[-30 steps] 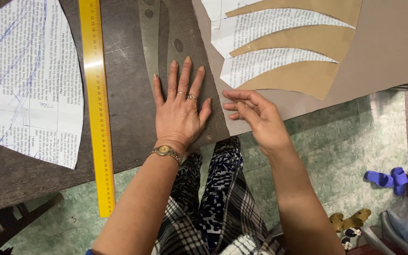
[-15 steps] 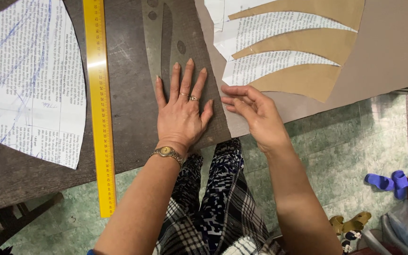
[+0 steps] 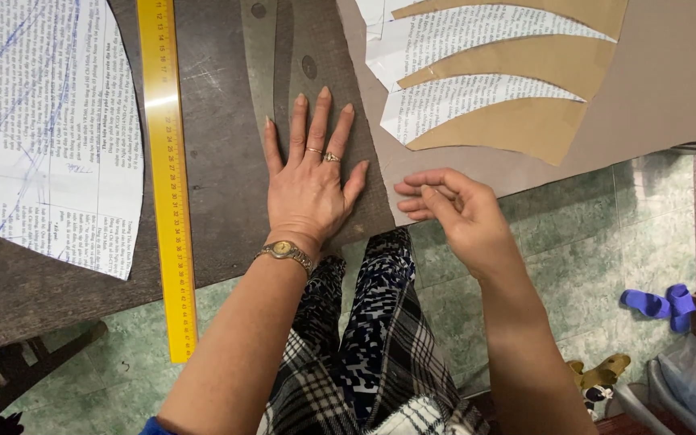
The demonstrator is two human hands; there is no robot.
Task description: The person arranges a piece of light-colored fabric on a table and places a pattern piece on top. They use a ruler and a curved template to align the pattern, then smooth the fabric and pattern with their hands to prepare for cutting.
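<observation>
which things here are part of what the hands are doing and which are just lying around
In use:
left hand, flat on clear curved ruler
right hand, fingers at edge of large tan card sheet

Lying about:
long yellow ruler
printed paper pattern piece
blue slippers

Light was even and fairly bright, falling from above. A pale glare band crossed the long yellow metal ruler point(image 3: 167, 161). Just right of the ruler, the left hand point(image 3: 309, 187) cast only a faint, soft shadow on the dark grey felt tabletop point(image 3: 211, 121). Focus was sharp throughout.
</observation>
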